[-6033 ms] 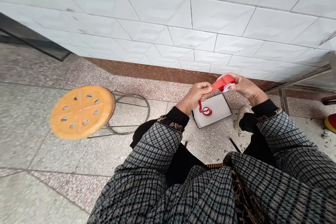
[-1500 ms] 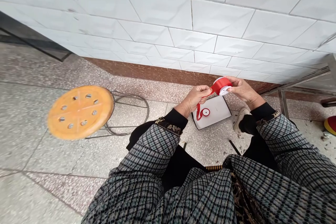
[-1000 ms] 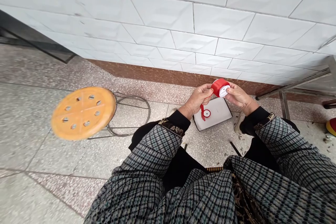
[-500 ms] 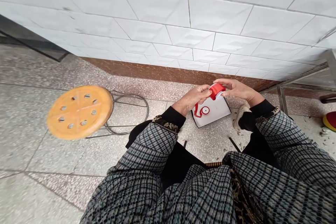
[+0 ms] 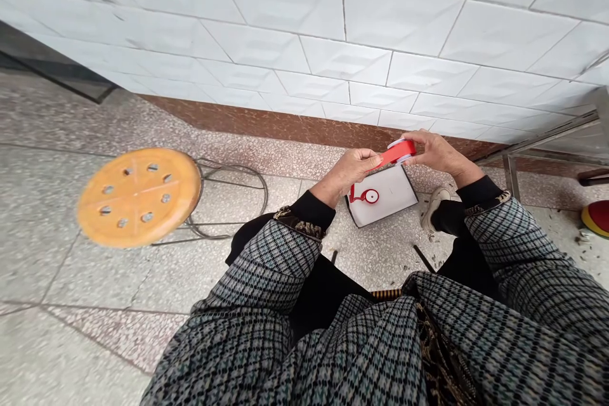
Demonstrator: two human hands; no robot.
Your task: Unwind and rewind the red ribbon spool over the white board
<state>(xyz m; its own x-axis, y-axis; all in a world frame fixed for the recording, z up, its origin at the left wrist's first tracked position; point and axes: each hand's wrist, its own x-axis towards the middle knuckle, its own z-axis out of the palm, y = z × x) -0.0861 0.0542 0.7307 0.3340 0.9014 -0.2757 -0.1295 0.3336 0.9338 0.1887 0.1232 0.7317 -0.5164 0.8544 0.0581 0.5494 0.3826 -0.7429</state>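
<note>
A spool of red ribbon (image 5: 408, 147) with pale end discs is gripped by its discs between the thumb and fingers of my right hand (image 5: 438, 153). A flat length of the red band runs from the spool to my left hand (image 5: 351, 172), whose thumb and fingers pinch it. The hands are a short way apart, above a white-topped box (image 5: 394, 193) with dark edges. On that box lies a small red-rimmed white disc (image 5: 372, 196). A red strip leads from the disc to the box's left edge, below my left hand.
A round orange stool (image 5: 137, 193) with holes in its seat and wire legs stands to the left. White wall tiles (image 5: 333, 57) rise ahead. At the right are a metal frame (image 5: 514, 177) and a red and yellow round object (image 5: 597, 219). Small scraps litter the floor near my shoe (image 5: 434, 206).
My right hand has moved right and slightly up with the spool, away from my left hand. A longer stretch of red ribbon now shows between them.
</note>
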